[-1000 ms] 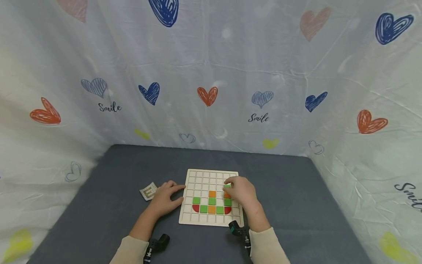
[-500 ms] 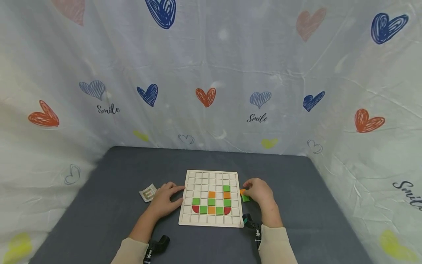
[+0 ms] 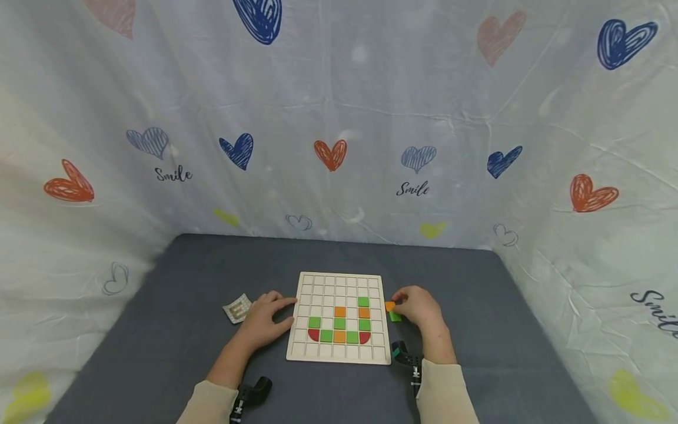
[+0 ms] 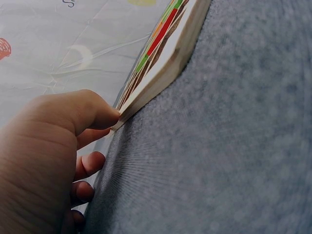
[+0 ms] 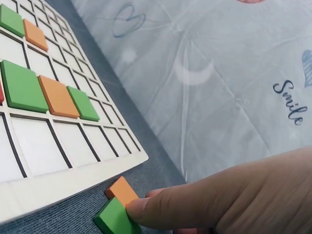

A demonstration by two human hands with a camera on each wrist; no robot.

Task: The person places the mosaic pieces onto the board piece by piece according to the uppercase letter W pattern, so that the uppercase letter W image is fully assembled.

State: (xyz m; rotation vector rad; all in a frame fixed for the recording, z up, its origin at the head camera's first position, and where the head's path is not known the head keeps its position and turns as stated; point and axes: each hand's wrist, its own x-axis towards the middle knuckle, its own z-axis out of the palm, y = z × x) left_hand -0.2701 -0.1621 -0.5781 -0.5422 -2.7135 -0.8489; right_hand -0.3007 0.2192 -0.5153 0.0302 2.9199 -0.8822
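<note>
A wooden grid board (image 3: 319,291) lies on the table, bearing several green and orange square tiles and two red rounded tiles. My left hand (image 3: 269,318) rests at the board's left side, thumb and index fingertips right at its edge, the other fingers loosely bent. Just off the board's right edge, my right hand (image 3: 418,307) has its thumb and fingers at a loose orange tile (image 5: 121,189) and pinches it. A loose green tile (image 5: 115,217) overlaps the orange one there, with the thumb (image 5: 168,207) right at its corner. The other right fingers are mostly hidden behind the thumb.
A small printed pattern card (image 3: 236,308) lies left of the board, partly behind the left hand. The table (image 3: 450,277) has a dark grey cloth. A white curtain (image 3: 371,118) with hearts surrounds its back and sides. Black wrist devices (image 3: 256,391) sit on both forearms.
My right hand left a green tile on the board's upper right and moved right to the loose tiles beside the board. The left hand has stayed at the board's left edge.
</note>
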